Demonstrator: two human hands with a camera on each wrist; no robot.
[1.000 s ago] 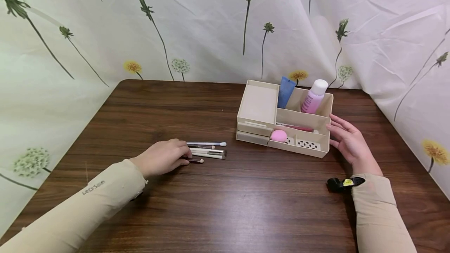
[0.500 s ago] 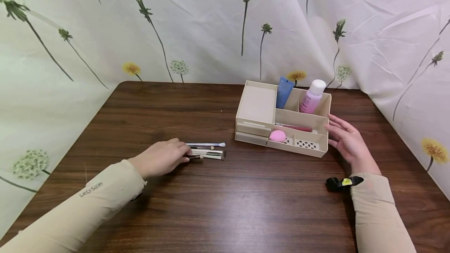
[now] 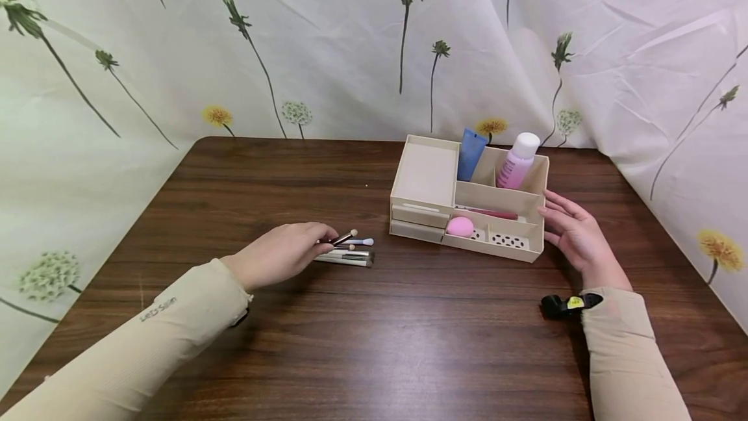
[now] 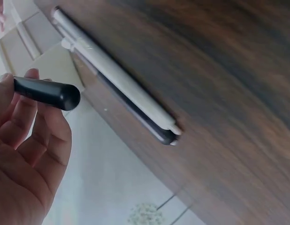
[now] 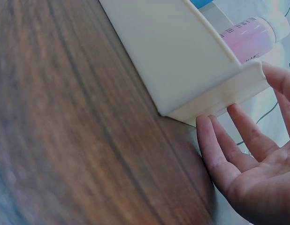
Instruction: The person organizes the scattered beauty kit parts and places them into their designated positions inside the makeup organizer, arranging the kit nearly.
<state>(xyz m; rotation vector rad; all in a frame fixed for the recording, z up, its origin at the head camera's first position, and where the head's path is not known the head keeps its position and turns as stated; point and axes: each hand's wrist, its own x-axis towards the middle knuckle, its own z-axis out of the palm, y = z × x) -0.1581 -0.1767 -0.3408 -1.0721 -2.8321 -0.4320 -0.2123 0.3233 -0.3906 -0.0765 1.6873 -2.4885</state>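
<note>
My left hand (image 3: 283, 252) pinches a small makeup brush (image 3: 345, 237) between thumb and fingers, raised over the table. Its dark rounded handle end (image 4: 46, 93) shows in the left wrist view. Below the hand several more makeup brushes (image 3: 346, 261) lie side by side, with pale and dark handles. My right hand (image 3: 578, 239) rests its extended fingertips against the right side of a beige desk organizer (image 3: 428, 171). In the right wrist view the fingertips (image 5: 204, 123) touch the organizer's side wall (image 5: 215, 101).
A blue tube (image 3: 470, 156) and a pink bottle with a white cap (image 3: 517, 164) stand in the organizer's back compartments. A slim red item (image 3: 497, 214) lies in the middle one, and a pink makeup sponge (image 3: 460, 227) in front. Floral cloth (image 3: 350, 51) hangs behind the wooden table (image 3: 409, 343).
My left hand has picked up the nearest dark brush and lifted it up and away over the others. The right hand stays at the organizer's side.
</note>
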